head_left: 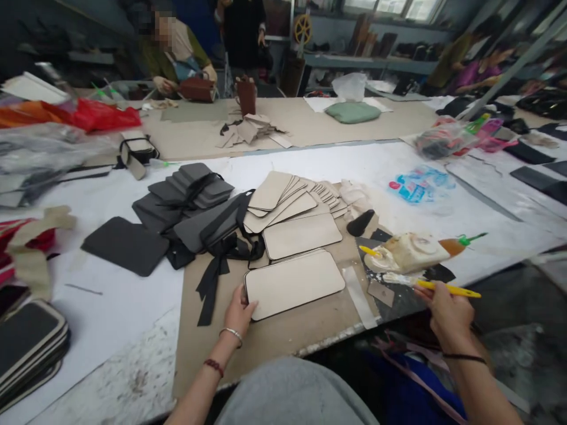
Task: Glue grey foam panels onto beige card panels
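Note:
A beige panel [295,283] with dark edges and rounded corners lies on a brown board [274,336]. My left hand [239,313] grips its left end between thumb and fingers. In my right hand [449,313] is a brush [447,288] with a yellow handle, its whitish bristles pointing left over a dark, glue-smeared mat [385,310]. Just beyond the bristles a cream-coloured glue container [410,251] lies on its side, with a second yellow handle [368,251] at its left. More beige panels [303,235] are fanned out behind the one I hold.
Dark grey panels [126,245] and black straps [215,277] lie left of the beige ones. A stack of edged panels [29,348] is at the far left. Across the table a person [177,53] handles a brown bag [198,88]. A green bundle [352,112] rests farther back.

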A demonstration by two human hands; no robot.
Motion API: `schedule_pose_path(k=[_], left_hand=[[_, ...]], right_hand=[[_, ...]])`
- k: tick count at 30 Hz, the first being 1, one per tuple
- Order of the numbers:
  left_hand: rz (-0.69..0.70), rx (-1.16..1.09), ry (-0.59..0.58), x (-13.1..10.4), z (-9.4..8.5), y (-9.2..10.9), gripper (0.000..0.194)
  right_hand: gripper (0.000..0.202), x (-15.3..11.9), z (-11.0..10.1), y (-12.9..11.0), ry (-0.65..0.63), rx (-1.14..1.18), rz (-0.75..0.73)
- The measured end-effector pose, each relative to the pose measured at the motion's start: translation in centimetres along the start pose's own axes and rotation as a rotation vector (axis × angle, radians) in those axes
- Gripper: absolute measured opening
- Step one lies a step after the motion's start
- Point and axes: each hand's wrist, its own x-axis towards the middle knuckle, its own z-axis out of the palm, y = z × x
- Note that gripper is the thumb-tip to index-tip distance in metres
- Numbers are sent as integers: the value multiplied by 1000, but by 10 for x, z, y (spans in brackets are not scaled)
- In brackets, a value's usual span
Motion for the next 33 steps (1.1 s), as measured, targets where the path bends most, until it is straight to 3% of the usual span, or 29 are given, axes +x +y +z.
schedule_pose_path(k=[2, 5, 9, 12, 15, 19, 22, 26, 30, 33], left_hand=[[1, 17, 2, -1, 2, -5, 67], [58, 61, 27, 0, 3, -15, 73], [471, 293, 118, 0, -3, -25, 78], [751, 420, 21, -1, -11, -32, 69], [881, 441, -86, -1, -19, -41, 56], [939, 403, -106, 1, -25, -50, 44], [947, 388, -102, 3, -26, -54, 38], [963, 407, -108, 6, -27, -54, 37], [981, 435, -97, 6, -27, -54, 37], [983, 454, -76, 5, -27, -55, 37]], right_hand=[[4, -26, 7, -11, -82, 121, 215], [5, -68, 33, -24, -266, 240, 364], [9, -105, 67, -26, -388, 284, 394], [16, -122, 84, -24, -459, 293, 366], [25, -141, 100, -25, -545, 294, 333], [36, -172, 120, -28, -602, 224, 320], [40, -199, 138, -23, -557, 127, 315], [39, -232, 170, -5, -498, -45, 141], [39, -254, 196, 15, -617, -131, 52], [39, -252, 200, 24, -694, -177, 44]])
